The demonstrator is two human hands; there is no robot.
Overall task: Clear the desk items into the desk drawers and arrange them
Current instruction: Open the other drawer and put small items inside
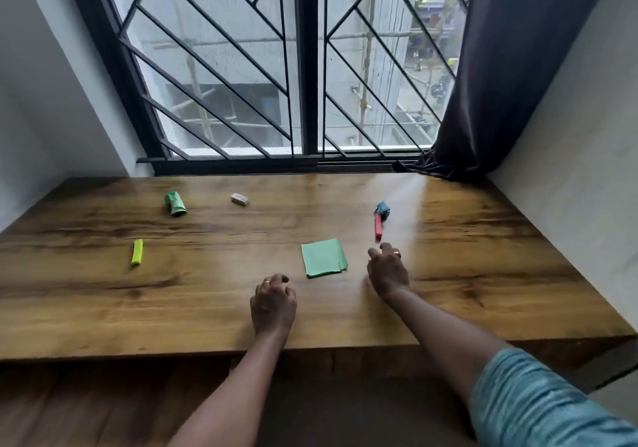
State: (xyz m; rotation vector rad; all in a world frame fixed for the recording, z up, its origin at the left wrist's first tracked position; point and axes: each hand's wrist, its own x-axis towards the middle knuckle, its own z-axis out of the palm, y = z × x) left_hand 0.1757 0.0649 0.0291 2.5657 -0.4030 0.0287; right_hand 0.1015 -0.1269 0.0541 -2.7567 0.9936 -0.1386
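Several small items lie on the wooden desk (207, 308): a green rolled packet (175, 203) at the back left, a white eraser (240, 199) beside it, a yellow marker (137, 252) at the left, a green pad of sticky notes (324, 257) in the middle, and a red marker (378, 227) with a teal crumpled object (382, 209) at its far end. My left hand (273, 303) rests on the desk with its fingers loosely curled, holding nothing. My right hand (387, 270) reaches forward just short of the red marker, fingers relaxed and empty. No drawer shows.
A barred window (303, 66) runs along the back of the desk. A dark curtain (490, 84) hangs at the back right and touches the desk corner. White walls close both sides. The desk's front edge (138, 351) lies near me.
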